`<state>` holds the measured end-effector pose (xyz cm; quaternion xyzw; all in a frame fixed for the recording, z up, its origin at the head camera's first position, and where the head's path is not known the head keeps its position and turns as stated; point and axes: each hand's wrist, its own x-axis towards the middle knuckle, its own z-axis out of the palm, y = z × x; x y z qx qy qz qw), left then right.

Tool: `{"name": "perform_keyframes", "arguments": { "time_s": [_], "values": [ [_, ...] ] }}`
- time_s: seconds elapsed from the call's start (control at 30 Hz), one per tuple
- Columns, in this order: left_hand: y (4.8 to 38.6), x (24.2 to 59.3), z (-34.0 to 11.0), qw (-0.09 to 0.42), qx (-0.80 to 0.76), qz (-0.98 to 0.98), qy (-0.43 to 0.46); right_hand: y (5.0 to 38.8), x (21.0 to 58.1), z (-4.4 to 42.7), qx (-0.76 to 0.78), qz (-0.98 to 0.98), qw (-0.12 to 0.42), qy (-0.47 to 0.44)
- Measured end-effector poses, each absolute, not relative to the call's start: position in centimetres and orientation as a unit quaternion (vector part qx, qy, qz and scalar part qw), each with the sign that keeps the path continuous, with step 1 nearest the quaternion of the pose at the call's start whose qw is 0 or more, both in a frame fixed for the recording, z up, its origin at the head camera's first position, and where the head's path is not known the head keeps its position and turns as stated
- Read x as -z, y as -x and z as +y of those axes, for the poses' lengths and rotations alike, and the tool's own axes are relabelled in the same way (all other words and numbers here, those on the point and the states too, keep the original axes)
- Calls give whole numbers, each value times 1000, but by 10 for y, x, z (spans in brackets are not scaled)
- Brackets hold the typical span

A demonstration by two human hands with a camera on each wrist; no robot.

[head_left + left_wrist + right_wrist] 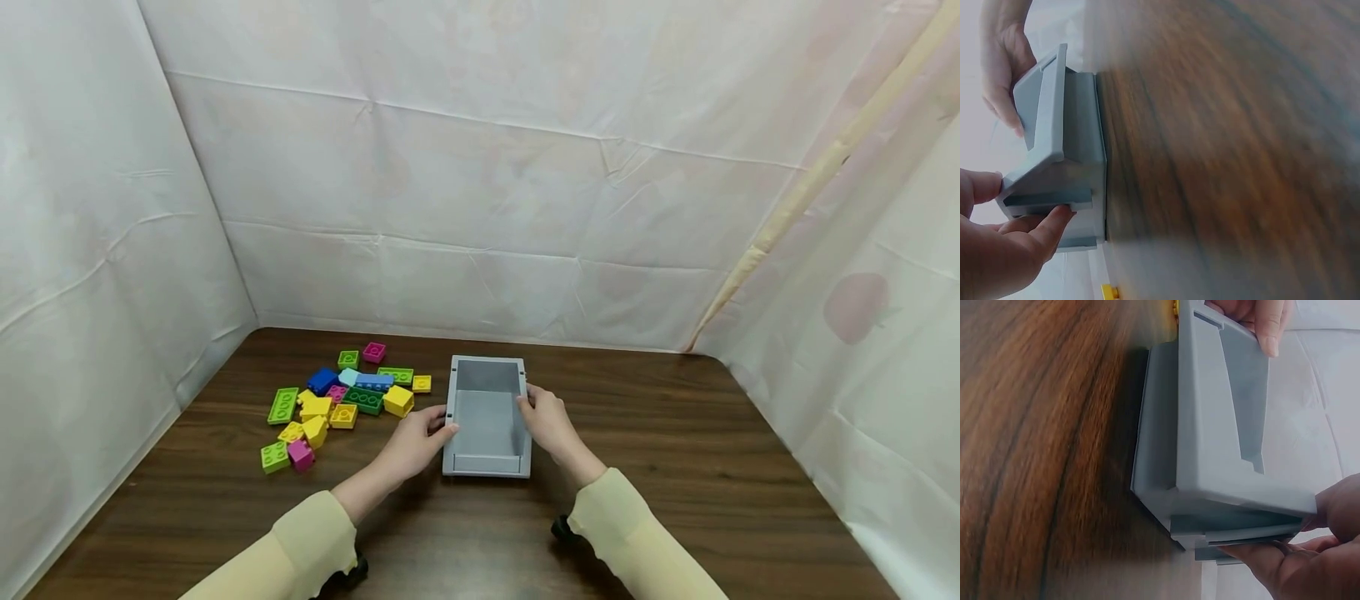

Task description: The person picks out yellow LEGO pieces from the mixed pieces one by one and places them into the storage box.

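Observation:
A grey rectangular plastic box (487, 463), open at the top with nothing inside, stands on the table in the head view. My left hand (417, 438) grips its left side, thumb over the rim and fingers against the outer wall. Its right side is held the same way by my right hand (551, 423). In the left wrist view the left hand (1016, 240) pinches the side wall of the box (1082, 119) near a ledge. The right wrist view shows the right hand (1310, 556) with fingers under the rim of the box (1216, 469).
Left of the box lies a loose group of toy building bricks, among them a dark green brick (364, 400), a yellow brick (399, 401), a blue brick (322, 382) and a magenta brick (301, 455). The brown wooden table (675, 467) is bounded by white cloth walls (480, 167).

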<state>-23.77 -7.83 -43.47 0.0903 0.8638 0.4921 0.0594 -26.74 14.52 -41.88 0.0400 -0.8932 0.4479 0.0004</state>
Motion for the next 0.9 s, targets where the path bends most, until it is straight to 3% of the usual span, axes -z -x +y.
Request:
{"name": "perform_keyframes", "arguments": {
  "time_s": [0.23,0.43,0.9],
  "values": [
    [237,436,-83,62,-494,864,-77,270,421,148,-500,-866,-22,-29],
    [239,433,-85,63,-487,868,-76,281,410,157,-554,-825,-110,-5],
    [239,430,-83,51,-470,877,-84,320,383,154,-479,-853,-206,6]
  ]
}}
